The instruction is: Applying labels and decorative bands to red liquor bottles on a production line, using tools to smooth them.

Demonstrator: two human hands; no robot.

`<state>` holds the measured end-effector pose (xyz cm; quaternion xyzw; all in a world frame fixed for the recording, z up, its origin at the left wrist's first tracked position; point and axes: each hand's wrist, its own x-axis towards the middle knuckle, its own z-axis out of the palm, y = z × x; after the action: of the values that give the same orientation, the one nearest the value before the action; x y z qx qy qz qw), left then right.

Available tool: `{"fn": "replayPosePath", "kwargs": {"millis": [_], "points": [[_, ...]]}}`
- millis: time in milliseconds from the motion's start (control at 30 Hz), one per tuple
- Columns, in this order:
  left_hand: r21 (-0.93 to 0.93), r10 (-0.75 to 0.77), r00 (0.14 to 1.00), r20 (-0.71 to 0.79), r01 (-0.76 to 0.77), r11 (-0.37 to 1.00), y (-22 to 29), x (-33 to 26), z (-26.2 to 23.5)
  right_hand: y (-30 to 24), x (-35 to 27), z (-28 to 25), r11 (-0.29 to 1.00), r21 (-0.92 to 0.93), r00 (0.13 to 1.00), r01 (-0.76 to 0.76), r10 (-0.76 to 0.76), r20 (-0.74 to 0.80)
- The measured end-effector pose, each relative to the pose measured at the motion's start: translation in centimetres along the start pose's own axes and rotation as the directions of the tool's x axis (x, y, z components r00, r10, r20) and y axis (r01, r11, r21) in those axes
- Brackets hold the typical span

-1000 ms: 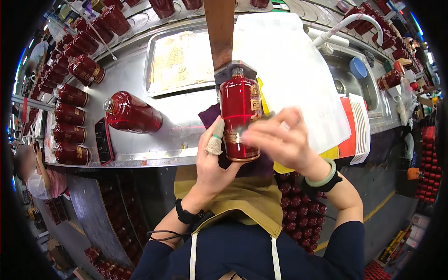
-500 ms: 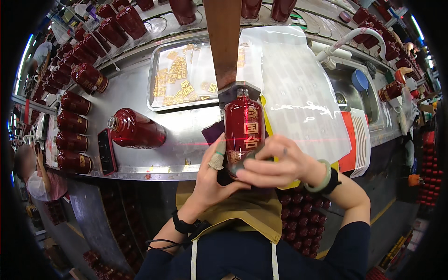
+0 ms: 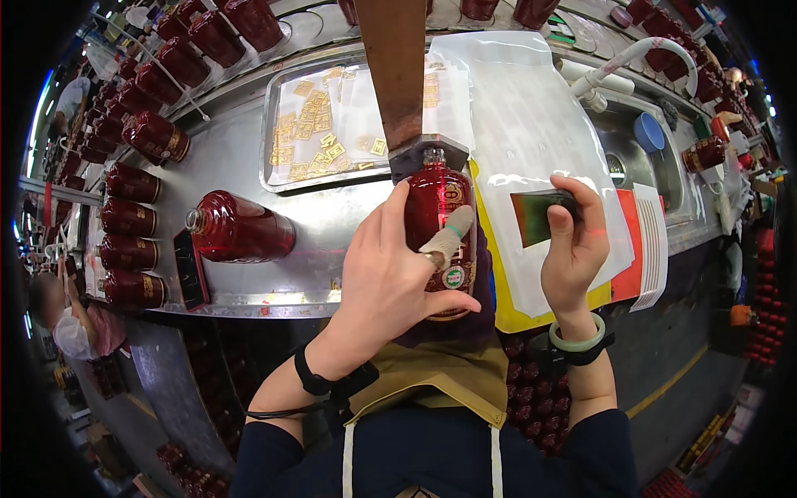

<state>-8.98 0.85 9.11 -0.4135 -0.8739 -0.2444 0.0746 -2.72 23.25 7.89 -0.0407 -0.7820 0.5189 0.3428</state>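
My left hand (image 3: 388,270) grips a dark red glass bottle (image 3: 442,217) with gold labels, held upright in front of my chest, its neck under a metal block (image 3: 427,151) at the foot of a brown post (image 3: 394,66). One finger of that hand is wrapped in tape. My right hand (image 3: 571,249) is off the bottle, to its right, pinching a small dark rectangular card (image 3: 540,212) with a shiny face.
Another red bottle (image 3: 241,228) lies on its side on the steel bench (image 3: 224,166). A row of red bottles (image 3: 129,183) runs along the left. A metal tray (image 3: 332,124) holds several gold labels. A clear plastic sheet (image 3: 531,124), a sink (image 3: 639,149) and a white hose (image 3: 631,58) lie right.
My right hand has let go of the bottle and moved right, now holding the small dark card. My left hand keeps the bottle under the post.
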Motion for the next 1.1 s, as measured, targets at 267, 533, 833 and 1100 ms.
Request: {"fn": "replayPosePath", "kwargs": {"millis": [267, 533, 833, 1100], "points": [[-0.101, -0.021, 0.998, -0.062, 0.015, 0.995, -2.4, 0.3, 1.0, 0.0, 1.1, 1.3, 0.996, -0.081, 0.988, -0.04, 0.052, 0.149], [-0.491, -0.117, 0.989, -0.095, 0.056, 0.869, -4.3, -2.5, 2.6, -0.2, 5.9, 3.8, 0.726, -0.306, 0.783, 0.616, -0.522, 0.338], [-0.555, -0.064, 0.996, -0.061, 0.02, 0.832, -3.7, -8.2, 4.5, -2.6, -1.9, 2.7, 0.743, -0.068, 0.626, 0.666, -0.506, 0.593], [-0.489, -0.167, 0.97, -0.175, 0.061, 0.87, 0.3, -9.1, 5.2, -1.1, -1.3, 1.1, 0.667, -0.244, 0.681, 0.704, -0.538, 0.496]]}}
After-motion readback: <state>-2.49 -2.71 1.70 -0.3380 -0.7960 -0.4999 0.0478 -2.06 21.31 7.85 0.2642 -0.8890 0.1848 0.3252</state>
